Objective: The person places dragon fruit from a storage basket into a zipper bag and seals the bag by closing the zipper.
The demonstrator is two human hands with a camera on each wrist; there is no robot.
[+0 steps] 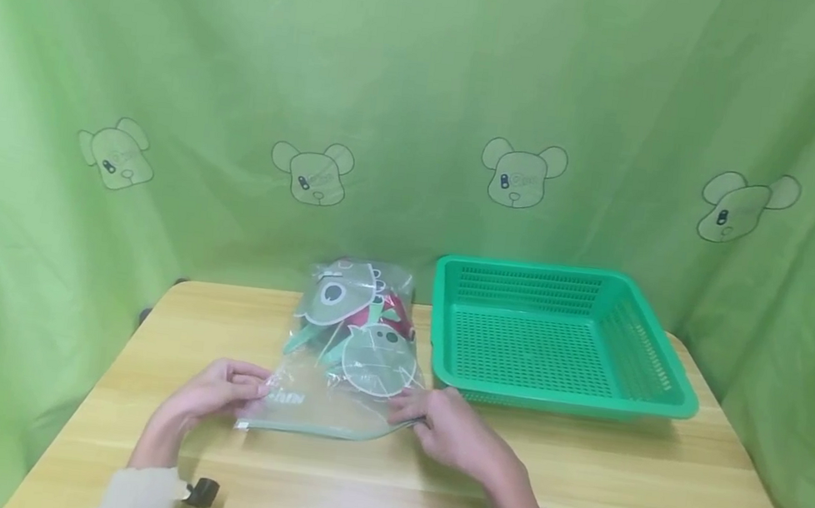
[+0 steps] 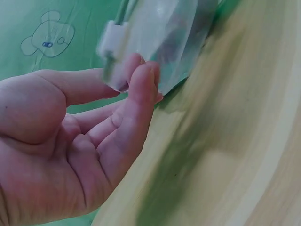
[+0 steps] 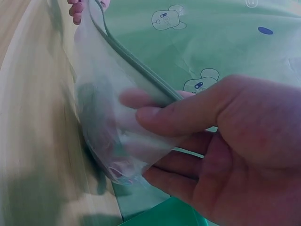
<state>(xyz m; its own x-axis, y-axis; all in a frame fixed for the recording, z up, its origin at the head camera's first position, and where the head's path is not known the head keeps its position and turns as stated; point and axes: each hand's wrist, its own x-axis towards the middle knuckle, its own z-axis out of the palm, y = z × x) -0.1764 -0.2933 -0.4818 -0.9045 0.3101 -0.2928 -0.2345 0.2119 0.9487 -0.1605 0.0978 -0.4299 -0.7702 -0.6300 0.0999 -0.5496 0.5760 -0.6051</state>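
A clear plastic zip bag (image 1: 353,403) lies on the table, its zip edge (image 1: 315,431) toward the person. Inside are folded things with cartoon animal prints (image 1: 379,358) in grey-green, pink and teal; their kind cannot be told. My left hand (image 1: 217,390) pinches the bag's near left corner, beside a white slider (image 2: 114,38) on the zip. At the other end of the zip, my right hand (image 1: 458,434) holds the near right corner between thumb and fingers. The right wrist view shows the zip edge (image 3: 136,63) raised and the thumb over the clear film.
A green plastic basket (image 1: 560,405) with perforated walls stands on the wooden table (image 1: 349,499), right of the bag. Behind and at both sides hangs a green curtain (image 1: 430,55) with bear-head prints. Dark wrist devices (image 1: 202,493) sit at both cuffs.
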